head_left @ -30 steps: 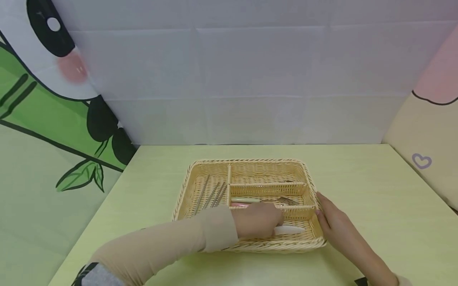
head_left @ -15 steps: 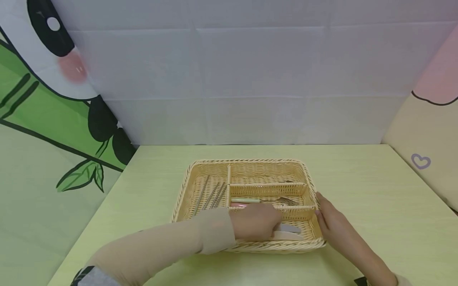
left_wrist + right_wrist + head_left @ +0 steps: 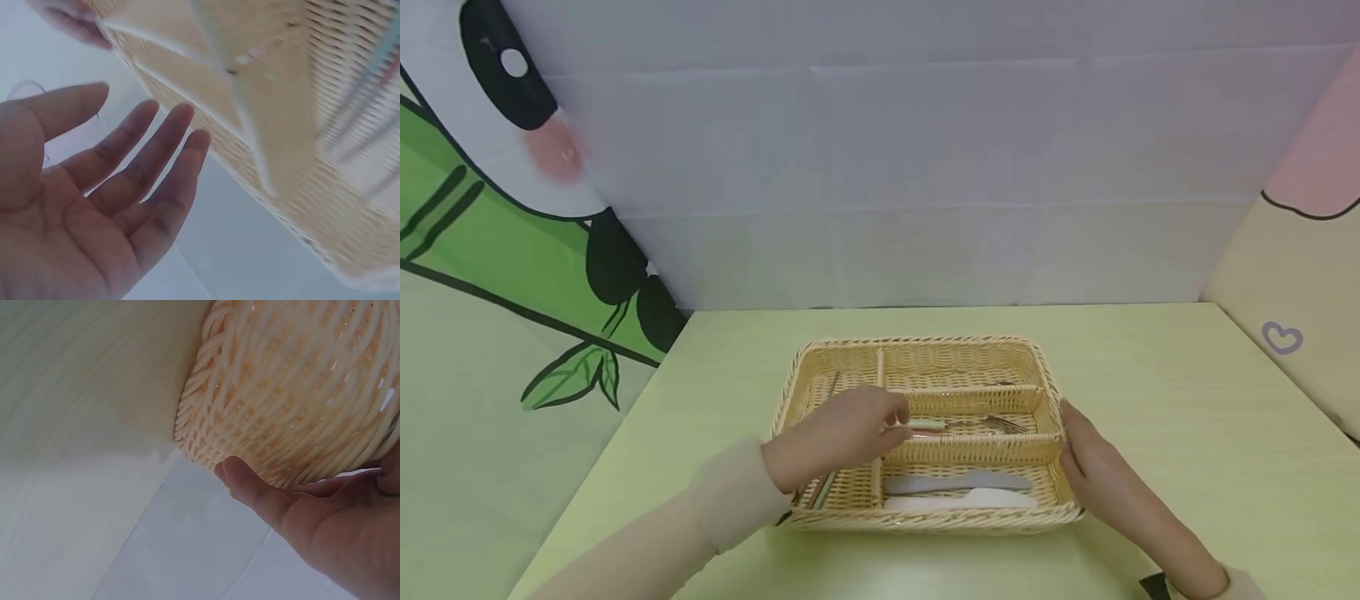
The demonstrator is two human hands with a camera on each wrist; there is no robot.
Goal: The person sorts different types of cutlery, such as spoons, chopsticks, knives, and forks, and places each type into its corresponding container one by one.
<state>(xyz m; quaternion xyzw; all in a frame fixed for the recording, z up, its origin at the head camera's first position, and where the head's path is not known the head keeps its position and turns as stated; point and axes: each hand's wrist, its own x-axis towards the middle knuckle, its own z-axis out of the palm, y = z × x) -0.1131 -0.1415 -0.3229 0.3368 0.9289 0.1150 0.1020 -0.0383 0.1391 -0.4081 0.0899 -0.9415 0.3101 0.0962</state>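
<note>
A woven tan basket [image 3: 925, 340] with compartments sits on the table. My left hand [image 3: 850, 425] hovers over its divider between the left and middle compartments, holding nothing. In the left wrist view the palm and spread, lightly bent fingers of that hand [image 3: 112, 194] show bare. A grey knife [image 3: 958, 482] and a white knife [image 3: 977, 500] lie side by side in the front compartment. The middle one has a fork [image 3: 1006, 425] and green and pink handles, partly behind my hand. My right hand [image 3: 1101, 467] rests against the basket's right side, fingers extended; the right wrist view shows its thumb at the weave [image 3: 294, 412].
Chopsticks [image 3: 823, 492] lie in the left compartment, partly covered by my left forearm. Pale table surface [image 3: 1180, 400] surrounds the basket. A grey-white back wall [image 3: 925, 167] and printed side panels, the left one with a cartoon figure, enclose the table.
My left hand has let go of the knives in the front compartment and moved up and to the left. Both knives now show in full. The right hand has stayed at the basket's side.
</note>
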